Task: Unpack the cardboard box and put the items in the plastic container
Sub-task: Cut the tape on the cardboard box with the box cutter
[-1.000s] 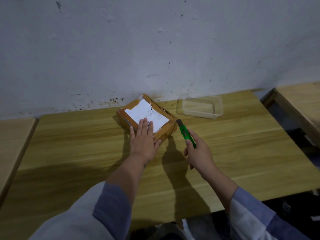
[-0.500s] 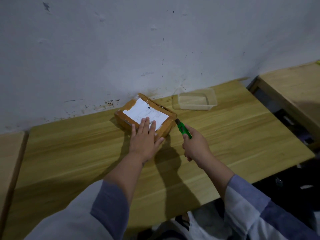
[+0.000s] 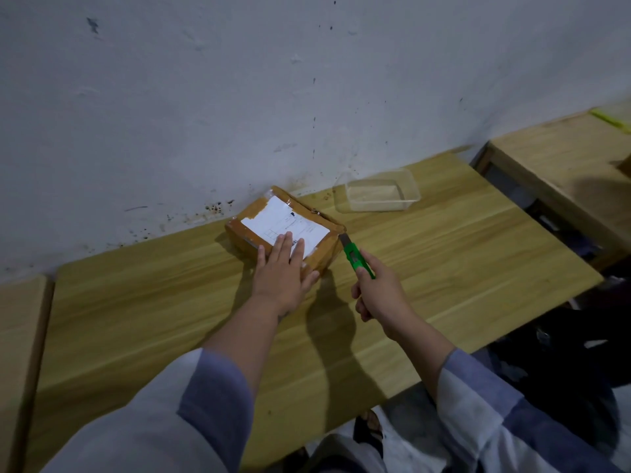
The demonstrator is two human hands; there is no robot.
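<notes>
A flat taped cardboard box with a white shipping label lies near the wall on the wooden table. My left hand rests flat on the box's near end, fingers spread over the label. My right hand grips a green utility knife, whose blade tip touches the box's right side edge. A clear plastic container stands open and empty to the right of the box, close to the wall.
The white wall runs right behind the box. A second wooden table stands at the right across a gap, with a yellow-green object at its far edge. Another wooden surface adjoins at the left.
My right hand has pushed the knife forward along the box's right side until the blade reaches the edge. My left hand stays pressed on the box. The view has shifted.
</notes>
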